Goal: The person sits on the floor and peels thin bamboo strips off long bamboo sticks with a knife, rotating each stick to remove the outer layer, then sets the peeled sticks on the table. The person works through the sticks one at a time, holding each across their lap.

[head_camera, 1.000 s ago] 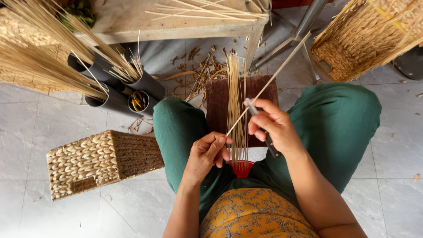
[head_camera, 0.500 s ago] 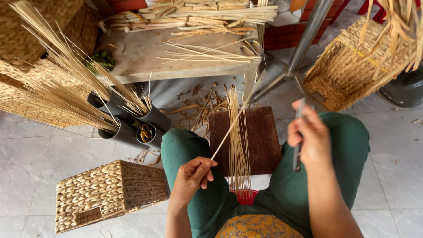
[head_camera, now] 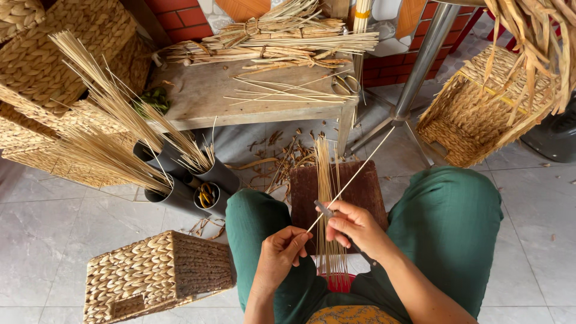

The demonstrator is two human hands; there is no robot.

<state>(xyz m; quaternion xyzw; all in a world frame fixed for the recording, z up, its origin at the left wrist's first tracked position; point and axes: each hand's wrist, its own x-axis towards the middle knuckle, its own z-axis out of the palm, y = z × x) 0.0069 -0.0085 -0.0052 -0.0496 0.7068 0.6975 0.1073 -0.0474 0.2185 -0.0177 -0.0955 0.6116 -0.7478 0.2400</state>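
The left hand (head_camera: 281, 255) pinches the near end of one thin stick (head_camera: 351, 178), fingers closed on it. The stick slants up and to the right, over the block (head_camera: 366, 189) between the knees. The right hand (head_camera: 355, 227) is closed around a small knife (head_camera: 324, 209), its blade laid against the stick just above the left hand. A bundle (head_camera: 327, 198) of like sticks lies lengthwise on the block, its near end in a red holder (head_camera: 337, 281).

Left of the knees stand dark tubes (head_camera: 180, 195): two hold splayed sticks, one holds yellow bands (head_camera: 206, 194). A woven basket (head_camera: 153, 277) lies on its side on the tiles. Another basket (head_camera: 465, 114) sits at right. A bench (head_camera: 240, 90) carries loose reeds (head_camera: 270, 39).
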